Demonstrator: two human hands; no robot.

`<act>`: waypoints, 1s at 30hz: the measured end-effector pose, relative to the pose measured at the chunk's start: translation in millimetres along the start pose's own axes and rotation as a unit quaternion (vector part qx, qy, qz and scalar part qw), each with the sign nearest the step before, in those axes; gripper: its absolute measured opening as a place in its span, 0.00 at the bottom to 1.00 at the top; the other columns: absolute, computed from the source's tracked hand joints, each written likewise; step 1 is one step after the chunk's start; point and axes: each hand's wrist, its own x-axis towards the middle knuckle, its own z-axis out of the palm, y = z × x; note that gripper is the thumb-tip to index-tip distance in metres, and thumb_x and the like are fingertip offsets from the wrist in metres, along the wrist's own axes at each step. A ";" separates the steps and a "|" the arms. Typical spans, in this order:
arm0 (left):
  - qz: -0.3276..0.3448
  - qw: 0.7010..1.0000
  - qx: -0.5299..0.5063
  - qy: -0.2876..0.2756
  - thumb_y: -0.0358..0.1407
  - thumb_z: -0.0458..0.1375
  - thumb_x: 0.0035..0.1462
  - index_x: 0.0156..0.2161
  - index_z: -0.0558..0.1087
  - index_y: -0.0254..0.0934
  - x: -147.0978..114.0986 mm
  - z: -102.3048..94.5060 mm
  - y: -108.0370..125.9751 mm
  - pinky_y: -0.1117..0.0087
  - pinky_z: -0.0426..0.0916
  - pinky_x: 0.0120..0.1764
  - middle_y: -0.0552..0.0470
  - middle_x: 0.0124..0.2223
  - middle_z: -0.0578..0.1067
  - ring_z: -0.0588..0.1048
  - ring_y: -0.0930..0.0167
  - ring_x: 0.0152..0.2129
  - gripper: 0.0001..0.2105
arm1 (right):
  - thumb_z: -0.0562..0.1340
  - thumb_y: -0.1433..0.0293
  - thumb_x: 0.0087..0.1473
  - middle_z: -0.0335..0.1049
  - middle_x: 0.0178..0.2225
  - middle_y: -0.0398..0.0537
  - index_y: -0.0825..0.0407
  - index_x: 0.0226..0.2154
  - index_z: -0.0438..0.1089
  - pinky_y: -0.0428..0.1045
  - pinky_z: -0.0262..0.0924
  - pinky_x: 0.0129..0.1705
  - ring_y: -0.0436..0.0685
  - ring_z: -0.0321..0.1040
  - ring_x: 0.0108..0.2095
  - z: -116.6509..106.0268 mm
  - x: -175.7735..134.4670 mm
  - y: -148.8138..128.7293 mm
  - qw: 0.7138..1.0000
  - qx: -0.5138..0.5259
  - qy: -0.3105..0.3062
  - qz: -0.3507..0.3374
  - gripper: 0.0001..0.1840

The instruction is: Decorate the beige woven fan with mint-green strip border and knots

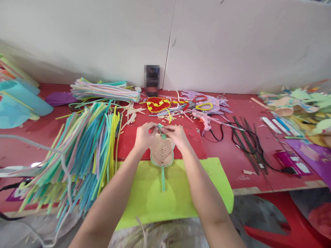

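Note:
Between my two hands is a small green piece of fuzzy pipe cleaner (160, 128). My left hand (146, 135) pinches it from the left, and my right hand (177, 135) pinches it from the right. Just below my fingers lies a fan-shaped pipe-cleaner piece (161, 151), pinkish beige with a green outline. Its green stem (163, 179) points toward me over a lime-green sheet (201, 193). Whether the small green piece is joined to the fan shape is hidden by my fingers.
Pipe-cleaner bundles (88, 148) lie at left, with another stack (103, 91) behind. Yellow-handled scissors (204, 106) and a pink glue gun (205, 120) sit beyond my right hand. A black cable (254, 151) runs right to a purple box (294, 162). A red-and-yellow pipe-cleaner piece (158, 104) lies ahead.

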 end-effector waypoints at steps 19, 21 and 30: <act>0.003 1.000 -0.019 0.008 0.34 0.54 0.56 0.36 0.75 0.38 0.1 -0.8 0.6 0.69 0.68 0.39 0.50 0.34 0.78 0.75 0.70 0.32 0.08 | 0.64 0.58 0.47 0.77 0.30 0.47 0.51 0.31 0.77 0.49 0.62 0.36 0.55 0.71 0.32 -0.6 0.5 -0.6 0.989 -0.098 0.003 -0.107 0.14; 0.003 1.000 -0.018 0.007 0.34 0.54 0.56 0.36 0.75 0.38 0.2 -0.7 0.4 0.69 0.69 0.39 0.50 0.34 0.78 0.75 0.70 0.32 0.08 | 0.64 0.58 0.47 0.77 0.30 0.47 0.50 0.31 0.77 0.49 0.62 0.36 0.55 0.71 0.32 -0.6 0.3 -0.9 0.988 -0.106 0.007 -0.109 0.14; 0.003 1.000 -0.020 0.008 0.34 0.54 0.56 0.36 0.76 0.39 -0.2 -0.1 1.8 0.69 0.69 0.39 0.50 0.34 0.78 0.75 0.70 0.32 0.08 | 0.64 0.57 0.46 0.76 0.29 0.46 0.50 0.29 0.76 0.49 0.63 0.36 0.55 0.71 0.31 -0.7 0.2 -0.4 0.988 -0.107 0.014 -0.108 0.14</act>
